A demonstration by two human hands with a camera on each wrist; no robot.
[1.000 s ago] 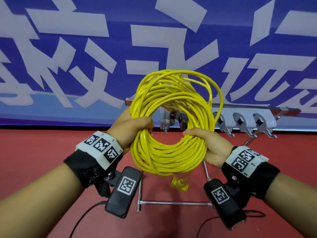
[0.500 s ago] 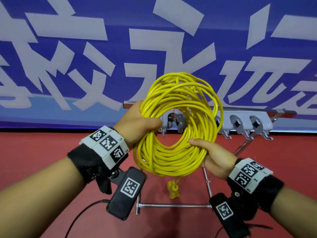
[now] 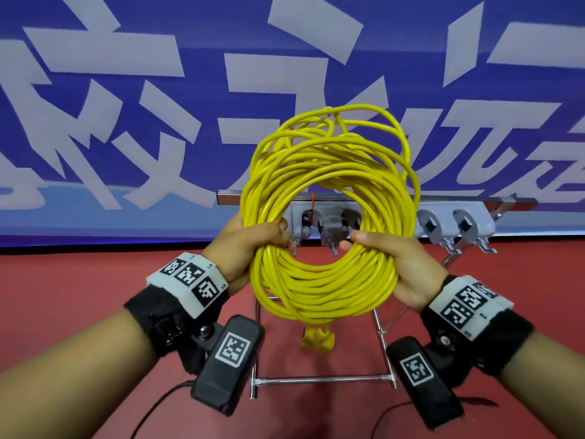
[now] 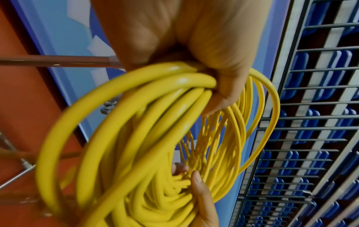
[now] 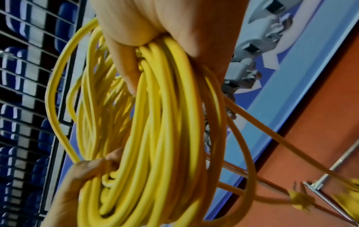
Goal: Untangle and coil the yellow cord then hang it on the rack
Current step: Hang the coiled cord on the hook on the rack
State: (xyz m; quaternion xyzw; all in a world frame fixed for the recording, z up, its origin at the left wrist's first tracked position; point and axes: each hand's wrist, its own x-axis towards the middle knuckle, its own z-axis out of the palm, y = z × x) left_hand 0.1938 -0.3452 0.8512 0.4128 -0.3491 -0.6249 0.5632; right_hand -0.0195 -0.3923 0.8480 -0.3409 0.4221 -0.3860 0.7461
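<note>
since a moment ago the right hand (image 3: 408,267) has moved up the coil's right side. both hands grip the yellow cord (image 3: 326,280), left hand (image 3: 250,245) on its left, holding the coil upright before the rack (image 3: 443,217). its plug (image 3: 318,339) dangles below.

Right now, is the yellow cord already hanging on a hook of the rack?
No, both hands, left hand and right hand, hold the coiled yellow cord in front of the rack.
</note>
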